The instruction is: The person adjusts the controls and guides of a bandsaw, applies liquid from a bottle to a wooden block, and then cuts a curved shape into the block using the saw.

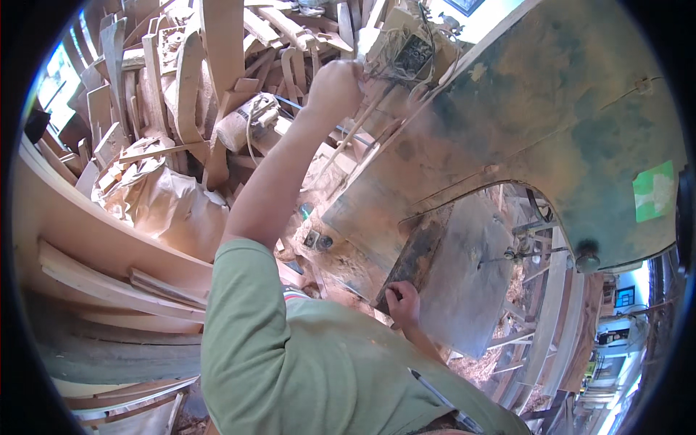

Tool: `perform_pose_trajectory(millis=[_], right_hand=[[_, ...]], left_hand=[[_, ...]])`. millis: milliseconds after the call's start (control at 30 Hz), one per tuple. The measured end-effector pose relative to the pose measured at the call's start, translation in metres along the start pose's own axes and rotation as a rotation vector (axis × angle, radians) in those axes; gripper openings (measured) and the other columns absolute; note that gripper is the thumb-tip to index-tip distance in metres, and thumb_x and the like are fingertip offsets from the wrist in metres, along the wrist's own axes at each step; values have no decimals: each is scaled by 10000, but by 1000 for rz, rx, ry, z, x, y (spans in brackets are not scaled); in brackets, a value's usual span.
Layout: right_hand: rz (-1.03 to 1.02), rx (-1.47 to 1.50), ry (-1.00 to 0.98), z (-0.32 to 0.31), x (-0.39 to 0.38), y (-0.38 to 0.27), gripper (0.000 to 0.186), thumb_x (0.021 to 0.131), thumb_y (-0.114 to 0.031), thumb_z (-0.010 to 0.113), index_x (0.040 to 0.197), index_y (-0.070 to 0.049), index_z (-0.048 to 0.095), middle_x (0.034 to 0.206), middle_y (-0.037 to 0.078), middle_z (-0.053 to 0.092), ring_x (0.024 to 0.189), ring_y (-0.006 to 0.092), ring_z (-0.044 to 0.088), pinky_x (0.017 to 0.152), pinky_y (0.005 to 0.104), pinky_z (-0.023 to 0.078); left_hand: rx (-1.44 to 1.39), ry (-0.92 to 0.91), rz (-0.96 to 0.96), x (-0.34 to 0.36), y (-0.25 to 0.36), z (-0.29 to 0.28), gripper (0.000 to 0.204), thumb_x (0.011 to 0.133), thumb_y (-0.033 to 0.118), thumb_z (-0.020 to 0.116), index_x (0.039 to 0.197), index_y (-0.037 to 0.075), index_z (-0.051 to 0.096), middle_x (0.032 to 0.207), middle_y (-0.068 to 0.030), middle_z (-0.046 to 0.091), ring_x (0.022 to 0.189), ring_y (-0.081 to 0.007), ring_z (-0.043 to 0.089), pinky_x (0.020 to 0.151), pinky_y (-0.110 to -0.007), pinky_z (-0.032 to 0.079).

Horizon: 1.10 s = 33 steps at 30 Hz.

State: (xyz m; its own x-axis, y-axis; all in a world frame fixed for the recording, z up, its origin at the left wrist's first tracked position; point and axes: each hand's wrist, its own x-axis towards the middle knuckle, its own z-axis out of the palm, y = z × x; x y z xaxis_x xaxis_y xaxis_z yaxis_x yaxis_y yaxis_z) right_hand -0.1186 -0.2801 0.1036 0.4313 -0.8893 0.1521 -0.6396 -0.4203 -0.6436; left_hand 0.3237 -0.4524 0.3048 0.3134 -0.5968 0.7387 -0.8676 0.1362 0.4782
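My left arm reaches up and forward. The left hand [335, 88] is closed beside a dusty electrical switch box [413, 56] with loose wires; whatever its fingers grip is hidden. Low in front of my body, my right hand [403, 301] has curled fingers at the near end of a dark bar [420, 246]. That bar lies along the grey saw table [467, 272] of a large band saw. The worn green-brown body [522, 123] of the saw arches over the table. I cannot make out anything between the right fingers.
Wood offcuts [190, 87] are heaped at the far left, next to a dusty motor [246, 123] and a pale sack [167, 206]. Curved boards [123, 279] lie to my left. Long planks [554, 319] stand on the right beyond the table. Sawdust covers much of the floor.
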Motion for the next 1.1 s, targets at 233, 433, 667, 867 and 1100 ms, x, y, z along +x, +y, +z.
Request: perform_pose_trajectory(millis=[233,433,667,867,1100], right_hand=[[20,15,-24,0,2,1,99,809,-84,713,883,-18,700,830,124,642,764,264,635,704,367,511],[15,7,-23,-1,3,-2,94,803,-89,719,882,-42,701,829,127,659,780,304,642,714,399,519],[-14,4,-22,3,2,5,97,809,-81,712,888,-24,707,806,116,624,724,244,617,672,362,499],[-37,30,7,0,3,2,93,812,-79,710,888,-27,702,811,116,627,720,248,621,659,366,502],[-42,1,-13,2,2,5,104,797,-79,720,886,-32,693,819,128,637,755,302,627,694,399,509]], left_hand=[[88,3,30,9,15,11,104,747,65,644,803,48,730,845,-190,715,807,-362,701,844,-458,542],[26,116,134,1,19,26,121,768,42,607,799,14,719,838,-184,684,816,-372,682,805,-460,552],[28,301,92,-6,35,41,105,749,31,612,788,1,705,875,-158,688,880,-357,668,805,-462,541],[17,227,261,-13,27,36,114,745,46,620,805,33,716,938,-105,714,980,-309,679,909,-425,523],[137,178,329,14,6,23,103,751,48,615,795,36,707,947,-99,722,976,-301,685,897,-425,531]])
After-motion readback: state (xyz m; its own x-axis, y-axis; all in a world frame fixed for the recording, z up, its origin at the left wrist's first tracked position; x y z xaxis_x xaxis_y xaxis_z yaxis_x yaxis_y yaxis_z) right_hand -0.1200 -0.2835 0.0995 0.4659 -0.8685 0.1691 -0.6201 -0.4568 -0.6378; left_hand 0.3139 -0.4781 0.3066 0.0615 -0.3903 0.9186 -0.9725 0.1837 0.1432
